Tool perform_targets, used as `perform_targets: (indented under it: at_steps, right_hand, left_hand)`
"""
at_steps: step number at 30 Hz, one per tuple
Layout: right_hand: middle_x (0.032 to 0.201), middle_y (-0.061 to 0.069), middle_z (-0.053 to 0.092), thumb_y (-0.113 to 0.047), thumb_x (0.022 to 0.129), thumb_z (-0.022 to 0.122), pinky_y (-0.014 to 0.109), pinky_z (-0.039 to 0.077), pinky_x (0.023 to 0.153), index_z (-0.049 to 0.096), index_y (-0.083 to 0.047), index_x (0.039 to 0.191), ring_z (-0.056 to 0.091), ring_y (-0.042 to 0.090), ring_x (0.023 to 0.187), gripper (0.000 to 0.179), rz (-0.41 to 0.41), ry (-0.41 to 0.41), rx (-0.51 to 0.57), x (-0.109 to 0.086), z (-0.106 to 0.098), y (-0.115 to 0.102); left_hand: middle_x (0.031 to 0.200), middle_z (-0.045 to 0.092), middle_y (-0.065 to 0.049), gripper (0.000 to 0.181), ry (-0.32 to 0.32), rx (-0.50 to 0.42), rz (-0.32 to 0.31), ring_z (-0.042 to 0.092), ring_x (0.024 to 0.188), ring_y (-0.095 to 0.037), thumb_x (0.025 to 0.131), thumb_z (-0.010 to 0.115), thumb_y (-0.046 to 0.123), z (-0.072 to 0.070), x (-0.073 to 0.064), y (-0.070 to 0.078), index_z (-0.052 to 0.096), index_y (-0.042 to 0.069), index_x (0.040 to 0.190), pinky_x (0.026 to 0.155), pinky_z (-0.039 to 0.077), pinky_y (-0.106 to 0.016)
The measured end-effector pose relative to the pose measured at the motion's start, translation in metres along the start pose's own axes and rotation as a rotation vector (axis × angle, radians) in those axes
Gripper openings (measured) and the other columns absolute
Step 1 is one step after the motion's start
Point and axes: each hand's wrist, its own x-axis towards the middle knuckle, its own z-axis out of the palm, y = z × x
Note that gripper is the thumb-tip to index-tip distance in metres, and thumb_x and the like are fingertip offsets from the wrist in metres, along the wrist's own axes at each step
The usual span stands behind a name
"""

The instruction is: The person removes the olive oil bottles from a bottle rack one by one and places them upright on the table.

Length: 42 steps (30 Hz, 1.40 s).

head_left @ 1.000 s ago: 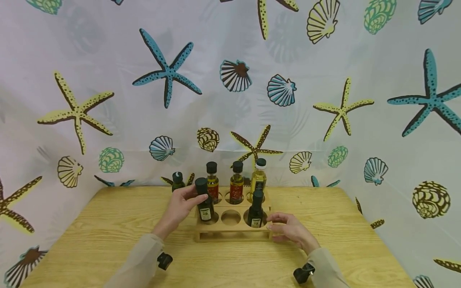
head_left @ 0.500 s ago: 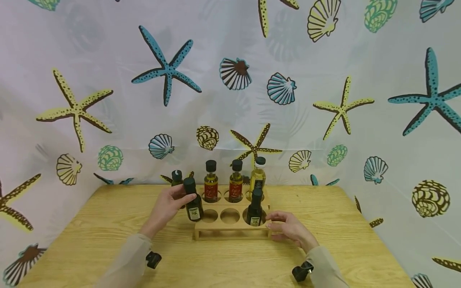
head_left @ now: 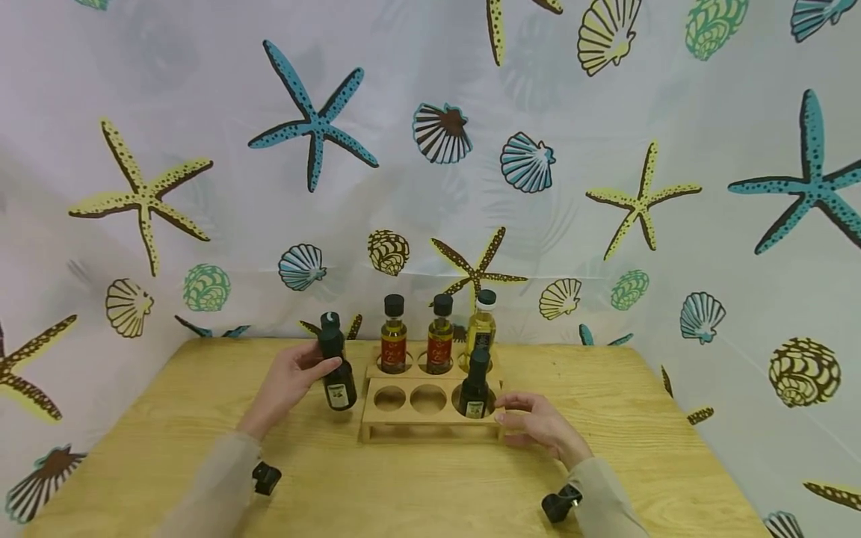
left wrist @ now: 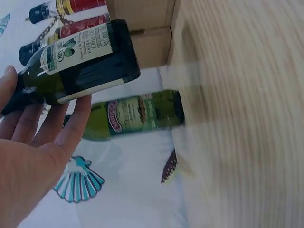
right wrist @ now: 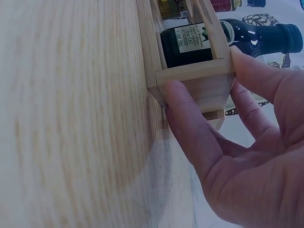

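Observation:
My left hand [head_left: 289,381] grips a dark olive oil bottle [head_left: 341,388] by its neck, left of the wooden bottle rack [head_left: 397,416]. In the left wrist view, the held olive oil bottle [left wrist: 78,57] is raised off the table, its cream label showing. Behind it stands a green bottle [left wrist: 133,116], mostly hidden in the head view except its cap [head_left: 329,320]. Fingertips of my right hand [head_left: 538,426] touch the rack's right end [right wrist: 199,90], the fingers fairly straight. Another dark bottle [head_left: 474,388] stands in the front row's right hole; two round holes show beside it.
In the rack's back row stand two red-labelled bottles [head_left: 393,347] [head_left: 439,347] and a yellow oil bottle [head_left: 481,329]. A light wooden table [head_left: 430,493] bears everything. A white curtain [head_left: 430,209] printed with starfish and shells surrounds the table's back and sides.
The left hand has carried the dark olive oil bottle out of the rack's front left hole and off to the left. The right hand stays at the rack's right end.

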Motion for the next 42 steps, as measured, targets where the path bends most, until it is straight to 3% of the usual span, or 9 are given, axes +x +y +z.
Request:
perform_targets:
  at_steps: [4,13,23,29,35,42]
  right_hand:
    - [0.140,0.023,0.048,-0.021,0.092,0.070,0.042,0.058,0.084,0.057,0.001,0.128,0.064,0.021,0.105,0.044,-0.008,0.000,-0.002,0.002,0.001,0.000]
    - [0.141,0.023,0.048,-0.021,0.092,0.070,0.044,0.058,0.085,0.058,0.000,0.128,0.063,0.023,0.109,0.043,-0.005,0.002,0.003,0.000,-0.003,-0.001]
    - [0.139,0.022,0.049,-0.019,0.092,0.070,0.044,0.058,0.085,0.059,0.000,0.127,0.063,0.022,0.108,0.041,0.008,0.014,0.010,-0.002,-0.003,-0.001]
    - [0.139,0.022,0.049,-0.019,0.093,0.069,0.043,0.058,0.085,0.059,0.000,0.127,0.063,0.023,0.110,0.041,0.009,0.009,0.003,-0.002,-0.003,-0.002]
    - [0.139,0.023,0.048,-0.019,0.092,0.070,0.043,0.058,0.084,0.060,0.000,0.126,0.062,0.023,0.111,0.040,0.016,0.028,0.005,-0.003,-0.001,-0.003]
    - [0.138,0.022,0.048,-0.020,0.091,0.071,0.043,0.058,0.084,0.061,-0.001,0.124,0.063,0.021,0.107,0.039,0.015,0.033,0.010,-0.001,0.000,-0.002]
  left_hand:
    - [0.121,0.068,-0.012,0.055,-0.017,0.028,0.008,0.065,0.111,-0.023,0.093,0.066,0.043,-0.012,0.004,-0.010,0.060,0.008,0.134,0.097,0.052,-0.045]
    - [0.127,0.065,-0.016,0.062,-0.052,0.060,-0.024,0.058,0.120,-0.035,0.092,0.067,0.043,-0.032,0.009,-0.024,0.054,0.006,0.140,0.098,0.050,-0.050]
    - [0.130,0.062,-0.020,0.055,-0.026,0.046,-0.034,0.059,0.119,-0.034,0.096,0.064,0.037,-0.038,0.015,-0.034,0.055,0.004,0.138,0.098,0.050,-0.049]
    - [0.133,0.059,-0.024,0.057,-0.002,0.036,-0.068,0.057,0.122,-0.037,0.098,0.060,0.035,-0.041,0.017,-0.037,0.049,0.001,0.142,0.102,0.047,-0.051]
    - [0.143,0.048,-0.027,0.063,0.015,-0.002,-0.124,0.046,0.132,-0.041,0.100,0.057,0.036,-0.044,0.019,-0.038,0.039,0.002,0.149,0.108,0.038,-0.057]
    - [0.144,0.047,-0.028,0.061,0.050,-0.030,-0.148,0.045,0.133,-0.042,0.101,0.056,0.034,-0.046,0.023,-0.045,0.038,0.003,0.150,0.109,0.037,-0.057]
